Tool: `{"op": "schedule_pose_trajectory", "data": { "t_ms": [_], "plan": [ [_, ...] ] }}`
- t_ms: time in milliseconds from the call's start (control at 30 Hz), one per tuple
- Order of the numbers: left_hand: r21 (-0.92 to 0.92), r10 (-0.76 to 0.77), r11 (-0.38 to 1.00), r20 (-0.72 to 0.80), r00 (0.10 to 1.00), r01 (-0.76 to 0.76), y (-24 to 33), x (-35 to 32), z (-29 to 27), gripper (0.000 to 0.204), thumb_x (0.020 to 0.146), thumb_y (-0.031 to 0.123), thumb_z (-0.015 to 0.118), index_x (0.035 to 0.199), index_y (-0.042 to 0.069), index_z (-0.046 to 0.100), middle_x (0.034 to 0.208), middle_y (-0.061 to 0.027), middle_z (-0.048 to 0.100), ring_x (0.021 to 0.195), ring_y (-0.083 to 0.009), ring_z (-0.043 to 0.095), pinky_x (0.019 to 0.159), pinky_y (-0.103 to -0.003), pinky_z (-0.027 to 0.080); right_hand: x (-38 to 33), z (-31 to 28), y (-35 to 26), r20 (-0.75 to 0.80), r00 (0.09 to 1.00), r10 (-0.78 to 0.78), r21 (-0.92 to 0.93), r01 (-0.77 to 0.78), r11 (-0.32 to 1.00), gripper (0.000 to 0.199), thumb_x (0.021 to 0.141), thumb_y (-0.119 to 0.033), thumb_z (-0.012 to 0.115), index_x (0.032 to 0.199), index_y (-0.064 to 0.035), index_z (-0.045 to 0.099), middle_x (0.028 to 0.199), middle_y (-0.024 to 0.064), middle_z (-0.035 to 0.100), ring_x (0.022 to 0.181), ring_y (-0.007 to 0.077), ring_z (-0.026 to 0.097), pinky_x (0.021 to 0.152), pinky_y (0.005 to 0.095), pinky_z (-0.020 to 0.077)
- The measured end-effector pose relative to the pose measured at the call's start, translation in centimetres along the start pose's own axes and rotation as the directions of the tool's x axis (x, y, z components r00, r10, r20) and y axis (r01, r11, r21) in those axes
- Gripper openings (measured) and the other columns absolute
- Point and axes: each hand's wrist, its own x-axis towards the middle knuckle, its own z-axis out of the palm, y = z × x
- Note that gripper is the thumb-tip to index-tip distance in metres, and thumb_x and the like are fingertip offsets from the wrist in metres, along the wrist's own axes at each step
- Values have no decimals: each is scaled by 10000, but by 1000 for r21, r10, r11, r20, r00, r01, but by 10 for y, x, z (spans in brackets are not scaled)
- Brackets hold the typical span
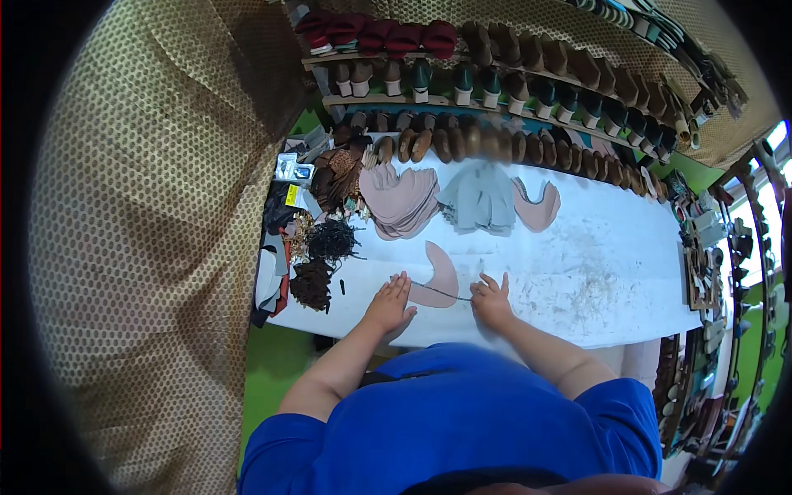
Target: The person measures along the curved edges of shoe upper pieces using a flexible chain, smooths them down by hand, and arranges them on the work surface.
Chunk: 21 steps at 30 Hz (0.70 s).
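Note:
A pink, curved, flat piece point(437, 276), like a shoe upper cut-out, lies on the white table in front of me. Across its lower part runs a thin dark cord or strip point(445, 294), stretched between my hands. My left hand point(391, 305) rests at the piece's left end, fingers extended and flat over the cord's end. At the right, just off the piece, my right hand point(492, 305) pinches the cord's other end between thumb and finger, its remaining fingers raised.
Behind lie a fanned pink stack point(402, 202), grey-blue pieces point(478, 198) and another pink piece point(538, 208). Tangled black strips point(332, 239) and a dark brown heap point(312, 286) sit on the table's left. Shelves of shoes point(462, 87) line the back; a patterned curtain point(148, 247) hangs left.

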Motion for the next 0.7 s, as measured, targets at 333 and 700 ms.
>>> {"op": "schedule_pose_trajectory", "data": {
  "t_ms": [333, 700],
  "plan": [
    [50, -97, 994, -3, 995, 97, 1, -6, -4, 763, 992, 454, 504, 1605, 68, 265, 1688, -114, 242, 1554, -281, 242, 1256, -502, 179, 2, -43, -16, -74, 997, -25, 86, 32, 996, 212, 822, -185, 705, 1005, -96, 765, 1381, 22, 602, 1473, 298, 354, 1138, 804, 97],
    [14, -159, 987, 62, 985, 159, 5, 0, -16, 705, 1007, 438, 468, 1608, 113, 293, 1692, -61, 254, 1556, -242, 243, 1247, -552, 163, -8, -46, -53, -11, 993, -121, 245, 120, 962, 116, 742, -167, 689, 802, -90, 751, 1406, 59, 602, 1490, 347, 323, 1100, 844, 80]
  ]
}}
